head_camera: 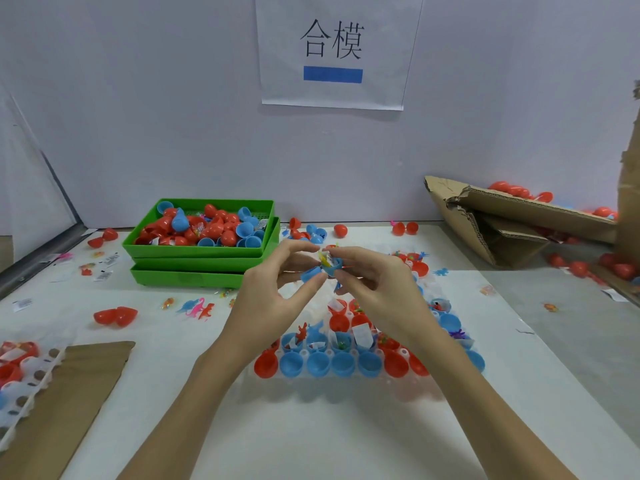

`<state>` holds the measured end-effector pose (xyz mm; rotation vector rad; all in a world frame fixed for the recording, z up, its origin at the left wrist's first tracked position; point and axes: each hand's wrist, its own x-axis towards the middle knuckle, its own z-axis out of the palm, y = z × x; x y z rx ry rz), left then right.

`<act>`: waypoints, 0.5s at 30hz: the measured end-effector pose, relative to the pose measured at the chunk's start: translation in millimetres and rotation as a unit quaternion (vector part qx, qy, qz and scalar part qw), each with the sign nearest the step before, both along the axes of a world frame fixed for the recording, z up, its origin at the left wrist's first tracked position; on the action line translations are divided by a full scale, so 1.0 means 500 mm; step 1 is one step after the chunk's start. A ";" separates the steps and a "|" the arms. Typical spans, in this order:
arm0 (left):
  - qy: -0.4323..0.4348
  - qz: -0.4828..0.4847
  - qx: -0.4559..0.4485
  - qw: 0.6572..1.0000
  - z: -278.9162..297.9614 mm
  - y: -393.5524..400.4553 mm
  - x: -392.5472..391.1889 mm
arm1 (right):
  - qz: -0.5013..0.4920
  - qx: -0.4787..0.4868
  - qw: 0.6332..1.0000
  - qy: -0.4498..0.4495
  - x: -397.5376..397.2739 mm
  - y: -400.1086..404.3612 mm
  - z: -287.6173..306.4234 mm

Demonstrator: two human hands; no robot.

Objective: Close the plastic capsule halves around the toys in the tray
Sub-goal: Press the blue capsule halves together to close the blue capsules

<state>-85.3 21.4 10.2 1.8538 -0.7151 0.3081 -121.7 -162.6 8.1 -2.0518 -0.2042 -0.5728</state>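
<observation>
The white tabletop point(166, 358) bears stacked green trays point(204, 261) toward its far edge, a clear capsule tray point(346, 379) centrally, cardboard point(512, 230) at the far right corner.

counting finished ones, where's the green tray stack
In the head view, the green tray stack sits far left of both hands, near the wall.

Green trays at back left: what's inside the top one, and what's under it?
The top green tray holds loose red and blue capsule halves. Under it sit more green trays; their contents are covered.
</observation>
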 end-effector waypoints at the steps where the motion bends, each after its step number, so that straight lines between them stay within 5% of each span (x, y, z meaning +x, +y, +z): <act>1: -0.003 0.006 -0.002 1.000 0.000 0.000 0.000 | 0.002 -0.002 1.000 0.002 0.001 0.001 -0.001; 15: 0.014 0.076 0.002 0.997 -0.006 0.012 0.018 | 0.006 -0.075 0.992 0.096 0.005 -0.017 -0.011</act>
